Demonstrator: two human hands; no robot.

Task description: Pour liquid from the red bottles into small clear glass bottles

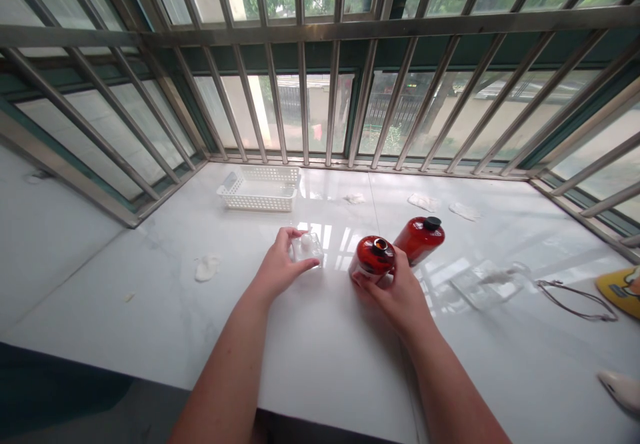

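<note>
My left hand [286, 262] is closed around a small clear bottle [307, 247] that has a pale rounded top, just left of the middle of the white counter. Its thumb lies along the near side and the fingers curl over the far side. My right hand [397, 291] grips a reddish-brown bottle [369, 257] whose mouth is uncapped and faces up toward me. Right behind it stands a second reddish-brown bottle [419, 239], this one with a black cap [432, 223]. The two brown bottles are close together, and my right fingers partly hide the gap between them.
A white perforated basket [257, 202] stands at the back left. Crumpled white tissues [206, 268] lie scattered about. On the right are a clear plastic packet [487, 283], a thin cord loop [577, 301] and a yellow item [620, 291]. Metal window bars [330, 97] close off the back.
</note>
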